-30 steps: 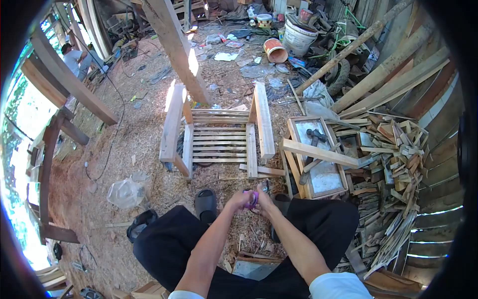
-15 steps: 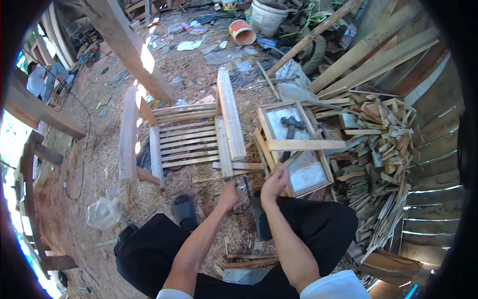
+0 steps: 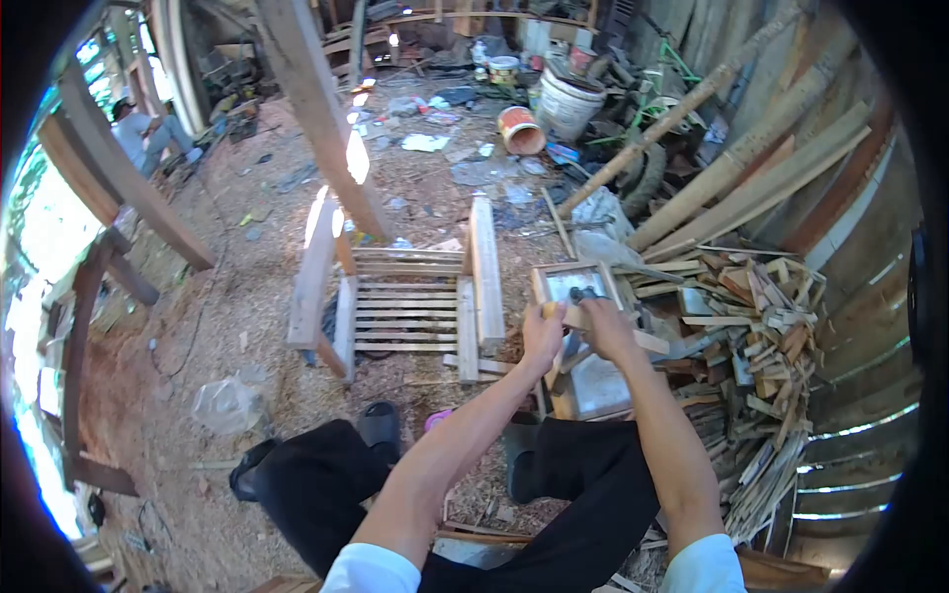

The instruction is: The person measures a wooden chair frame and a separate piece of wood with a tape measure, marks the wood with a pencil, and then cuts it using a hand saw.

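Observation:
My left hand (image 3: 542, 338) is closed on the left end of a pale wooden strip (image 3: 647, 342), which lies across a wooden frame with light panels (image 3: 598, 387). My right hand (image 3: 610, 328) is beside it, fingers curled over the strip close to a hammer. The dark hammer head (image 3: 587, 294) shows just beyond those fingers; its handle is hidden. What the right fingers grip cannot be made out. Left of my hands stands a slatted wooden chair frame (image 3: 407, 318) with thick side pieces. A pink object (image 3: 438, 419) lies on the ground, partly behind my left forearm.
Scrap wood (image 3: 761, 326) is heaped at the right, below leaning poles (image 3: 732, 163). A wooden post (image 3: 321, 119) rises beyond the chair frame. Buckets (image 3: 569, 104) and litter lie farther back. A plastic bag (image 3: 227, 405) rests at left. Another person (image 3: 148, 133) sits at far left.
Both hands have moved up and forward from low near my feet to the strip and hammer. The view has tilted up, showing more of the back. The pink object has come into view.

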Action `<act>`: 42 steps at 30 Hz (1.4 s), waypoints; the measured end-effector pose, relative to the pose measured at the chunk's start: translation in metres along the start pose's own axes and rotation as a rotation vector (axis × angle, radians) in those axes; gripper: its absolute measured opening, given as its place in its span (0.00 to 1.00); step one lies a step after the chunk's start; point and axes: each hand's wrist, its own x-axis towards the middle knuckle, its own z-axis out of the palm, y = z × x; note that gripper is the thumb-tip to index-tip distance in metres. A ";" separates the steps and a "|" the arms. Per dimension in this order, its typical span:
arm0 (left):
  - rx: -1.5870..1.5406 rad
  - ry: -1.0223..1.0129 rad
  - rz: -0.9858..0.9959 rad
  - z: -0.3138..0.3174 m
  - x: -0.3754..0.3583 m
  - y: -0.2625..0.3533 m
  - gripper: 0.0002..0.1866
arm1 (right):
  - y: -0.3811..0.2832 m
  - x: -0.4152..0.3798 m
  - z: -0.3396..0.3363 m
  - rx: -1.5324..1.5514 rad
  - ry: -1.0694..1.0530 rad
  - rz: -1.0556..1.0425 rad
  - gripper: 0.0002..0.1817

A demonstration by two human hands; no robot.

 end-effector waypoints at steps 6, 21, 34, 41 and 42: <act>-0.034 0.034 -0.030 -0.123 -0.019 0.153 0.22 | -0.068 0.004 -0.046 0.311 -0.115 -0.065 0.32; -0.420 0.266 -0.059 -0.277 -0.031 0.164 0.24 | -0.183 0.072 -0.026 0.348 0.006 -0.441 0.30; -0.251 -0.012 -0.147 -0.249 -0.025 0.160 0.27 | -0.150 0.070 -0.033 0.288 -0.115 -0.297 0.26; 0.520 -0.210 -0.016 -0.139 0.009 0.120 0.38 | -0.043 0.011 -0.036 0.348 -0.115 0.002 0.28; 0.938 -0.118 0.044 -0.127 0.012 0.109 0.44 | -0.024 0.006 -0.031 0.322 -0.127 0.089 0.30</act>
